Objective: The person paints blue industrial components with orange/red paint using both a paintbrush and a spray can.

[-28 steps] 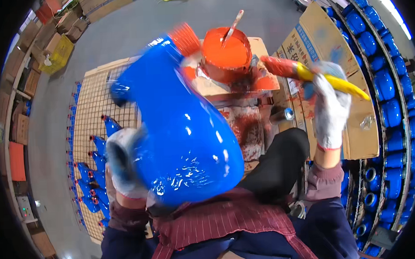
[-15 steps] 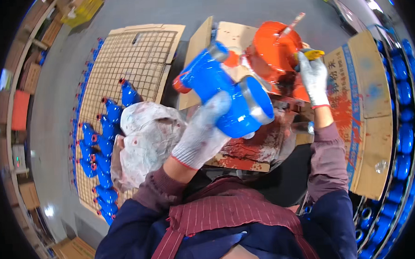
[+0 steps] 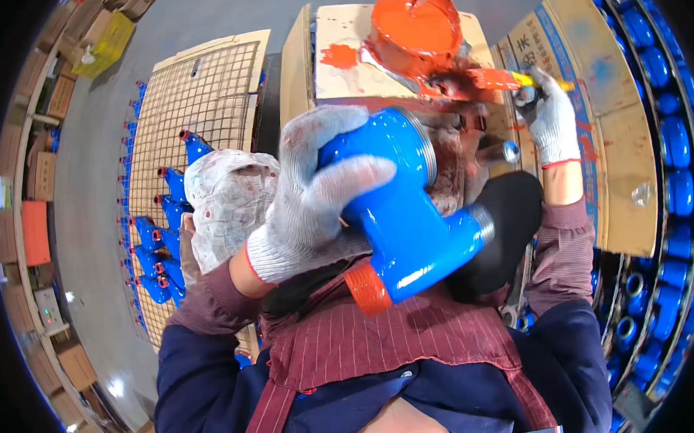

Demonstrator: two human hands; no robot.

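Note:
My left hand (image 3: 315, 191), in a grey knit glove, grips a glossy blue pipe fitting (image 3: 409, 214) with threaded ends and one orange-painted end, held close above my lap. My right hand (image 3: 550, 118), also gloved, holds a paintbrush (image 3: 503, 78) with a yellow handle and orange-loaded bristles. The brush tip lies at the rim of an orange paint bucket (image 3: 416, 28) standing on a cardboard box (image 3: 340, 54). A paint-stained cloth bundle (image 3: 226, 202) sits beside my left arm.
A wire mesh rack (image 3: 202, 91) on the floor at left carries rows of blue fittings with orange ends (image 3: 158, 240). More blue fittings (image 3: 665, 148) line the right side next to flattened cardboard (image 3: 614, 127). Boxes stand along the far left.
My left hand has turned the blue fitting and brought it nearer my lap, orange end toward me. My right hand has moved the brush up to the paint bucket.

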